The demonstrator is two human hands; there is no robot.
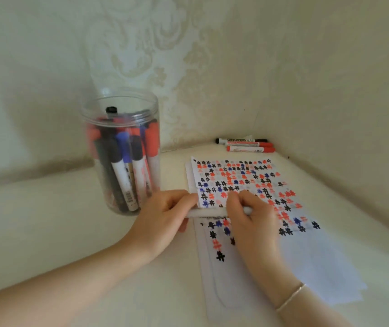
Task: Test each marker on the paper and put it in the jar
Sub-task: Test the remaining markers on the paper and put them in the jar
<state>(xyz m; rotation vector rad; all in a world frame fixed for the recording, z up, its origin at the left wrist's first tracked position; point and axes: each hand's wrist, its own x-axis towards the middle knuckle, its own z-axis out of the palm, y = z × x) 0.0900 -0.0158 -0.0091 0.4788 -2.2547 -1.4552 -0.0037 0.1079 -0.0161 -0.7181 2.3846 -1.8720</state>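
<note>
A white-barrelled marker (210,212) lies level over the paper, and both hands grip it. My left hand (165,215) holds its left end with curled fingers. My right hand (252,218) curls round its right part. Which end carries the cap is hidden by the fingers. The paper (318,263) lies under them, its upper half filled with several black, red and blue hash marks. A clear plastic jar (120,107) stands upright to the left of the paper and holds several capped markers.
Three markers (247,145), one black and two red, lie side by side at the back by the wall corner. The patterned wall closes in behind and to the right. More white sheets (224,291) stick out under the marked paper.
</note>
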